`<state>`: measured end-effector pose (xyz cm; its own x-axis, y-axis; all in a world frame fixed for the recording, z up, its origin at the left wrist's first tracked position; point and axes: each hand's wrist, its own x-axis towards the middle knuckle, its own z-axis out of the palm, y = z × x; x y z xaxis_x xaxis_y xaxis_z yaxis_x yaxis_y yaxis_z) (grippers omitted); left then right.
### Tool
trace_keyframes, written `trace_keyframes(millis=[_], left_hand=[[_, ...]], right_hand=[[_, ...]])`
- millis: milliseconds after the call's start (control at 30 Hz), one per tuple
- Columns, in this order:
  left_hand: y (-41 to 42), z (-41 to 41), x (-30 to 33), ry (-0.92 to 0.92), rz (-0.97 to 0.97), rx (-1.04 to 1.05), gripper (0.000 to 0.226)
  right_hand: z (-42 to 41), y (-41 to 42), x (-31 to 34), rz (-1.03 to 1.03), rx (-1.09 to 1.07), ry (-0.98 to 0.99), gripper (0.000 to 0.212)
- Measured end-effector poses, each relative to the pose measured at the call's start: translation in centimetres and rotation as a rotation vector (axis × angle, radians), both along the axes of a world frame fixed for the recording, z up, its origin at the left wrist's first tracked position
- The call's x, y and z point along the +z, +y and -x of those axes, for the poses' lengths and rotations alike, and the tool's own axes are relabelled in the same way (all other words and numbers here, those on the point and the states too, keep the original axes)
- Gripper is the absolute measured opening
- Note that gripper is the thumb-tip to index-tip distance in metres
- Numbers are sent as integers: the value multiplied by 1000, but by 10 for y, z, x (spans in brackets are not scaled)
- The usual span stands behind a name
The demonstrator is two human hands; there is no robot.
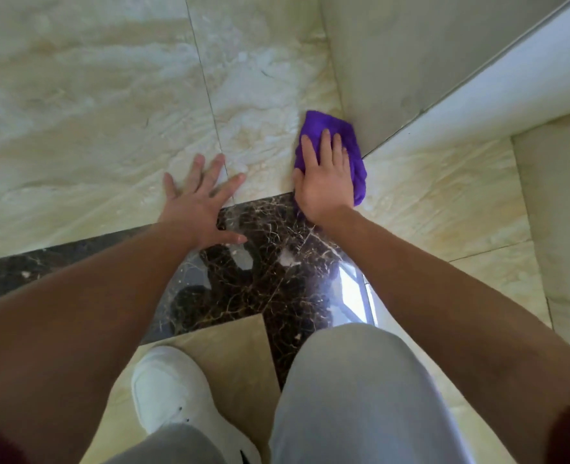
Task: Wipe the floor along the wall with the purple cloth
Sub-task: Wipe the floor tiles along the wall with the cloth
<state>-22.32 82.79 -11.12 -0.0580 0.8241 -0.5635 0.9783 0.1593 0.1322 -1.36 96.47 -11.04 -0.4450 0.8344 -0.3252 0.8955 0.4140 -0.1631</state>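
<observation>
Wiping underway: right hand (323,182) flat on purple cloth (352,152) beside wall (394,78) at one o'clock; left hand (198,199) splayed, bracing on floor (92,112). Next, push along the wall.

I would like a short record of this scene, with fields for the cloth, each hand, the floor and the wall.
cloth: purple cloth, bunched, on the floor at the wall corner
right hand: right hand flat on the cloth, pressing it down
left hand: left hand empty, fingers spread, braced on the floor
floor: cream marble tiles with a dark marble strip
wall: wall right of the cloth, touching it
</observation>
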Motion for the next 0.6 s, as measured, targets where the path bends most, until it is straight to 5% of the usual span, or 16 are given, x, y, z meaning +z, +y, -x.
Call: trace_keyframes(millis=[300, 533, 600], left_hand=[[3, -3, -5, -13, 5, -16, 122], [47, 32, 32, -81, -19, 55, 80], [71, 53, 52, -48, -29, 39, 85]], right_hand=[[86, 128, 34, 189, 74, -181, 68], [67, 105, 68, 433, 119, -374, 74], [66, 108, 86, 439, 96, -388, 77]])
